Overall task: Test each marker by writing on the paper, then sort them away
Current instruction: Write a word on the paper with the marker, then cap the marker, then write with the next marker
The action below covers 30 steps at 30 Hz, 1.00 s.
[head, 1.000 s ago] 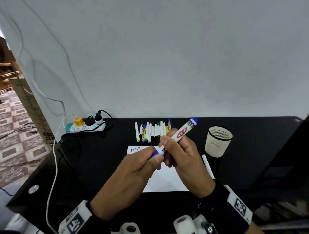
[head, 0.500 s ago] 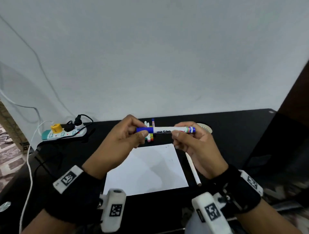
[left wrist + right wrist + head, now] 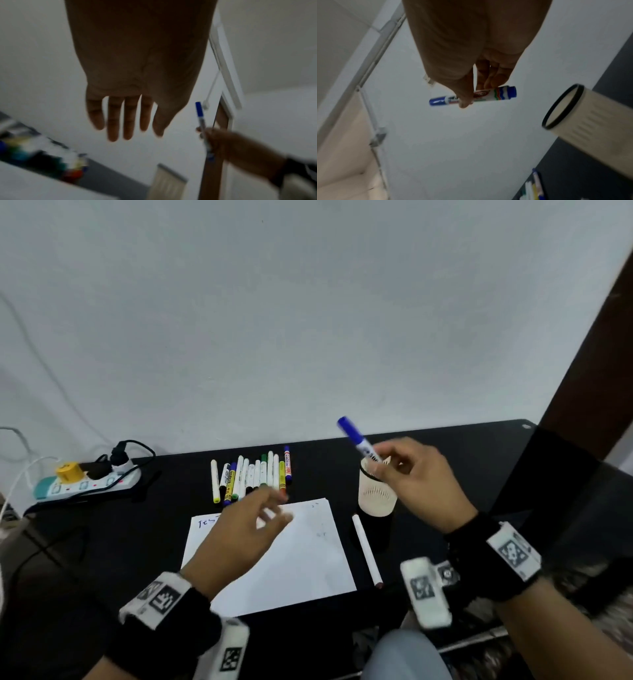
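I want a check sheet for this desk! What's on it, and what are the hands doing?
Surface: black table, glossy.
Job's things: blue marker capped; marker row; paper with small writing; pen cup; white marker beside paper.
Clutter: nothing seen.
Grippers: right hand holds blue marker over the cup; left hand open above paper.
Cables: power strip with plugs; white cable.
Surroundings: white wall.

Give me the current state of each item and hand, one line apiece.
blue marker: capped, pinched in right hand, above cup.
right hand: holding the blue marker.
left hand: open, empty, over paper.
paper: flat on desk, some writing at top left.
cup: upright.
marker row: lying behind the paper.
white marker: lying right of the paper.
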Available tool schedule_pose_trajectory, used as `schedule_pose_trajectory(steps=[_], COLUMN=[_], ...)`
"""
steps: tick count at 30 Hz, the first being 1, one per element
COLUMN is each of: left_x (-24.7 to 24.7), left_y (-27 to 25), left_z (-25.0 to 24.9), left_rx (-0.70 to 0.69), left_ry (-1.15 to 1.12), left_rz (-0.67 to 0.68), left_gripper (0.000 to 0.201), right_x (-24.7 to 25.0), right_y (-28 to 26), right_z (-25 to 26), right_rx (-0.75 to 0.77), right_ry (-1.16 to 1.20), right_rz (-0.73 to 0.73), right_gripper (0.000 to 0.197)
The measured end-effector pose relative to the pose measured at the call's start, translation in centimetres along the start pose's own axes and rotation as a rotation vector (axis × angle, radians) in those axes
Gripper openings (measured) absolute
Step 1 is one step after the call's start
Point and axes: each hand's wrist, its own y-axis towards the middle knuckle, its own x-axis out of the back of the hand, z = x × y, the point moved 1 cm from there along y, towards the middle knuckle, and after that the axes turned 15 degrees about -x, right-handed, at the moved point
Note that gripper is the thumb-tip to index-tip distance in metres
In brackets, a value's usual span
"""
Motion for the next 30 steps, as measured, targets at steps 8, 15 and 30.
schedule_pose_trajectory(steps=[8, 15, 30], left_x=[-0.6, -0.7, -0.9], left_y=[-8.0, -9.2, -9.9], left_z=[9.5, 10.4, 11.9], left_rx=[0.435, 0.384, 0.353], left_ry=[0.51, 0.524, 0.546], left_rz=[0.429, 0.347, 0.311], left_gripper=[0.067, 0.079, 0.092], right_x=[2.0, -0.1, -6.9], right_y=[9.4, 12.3, 13.0], right_z=[-3.6, -5.6, 2.0], right_rx=[-0.225, -0.327, -0.192], right_ry=[-0.278, -0.379, -0.306], right_rz=[-0.032, 0.107, 0.026], right_gripper=[0.015, 0.013, 0.015])
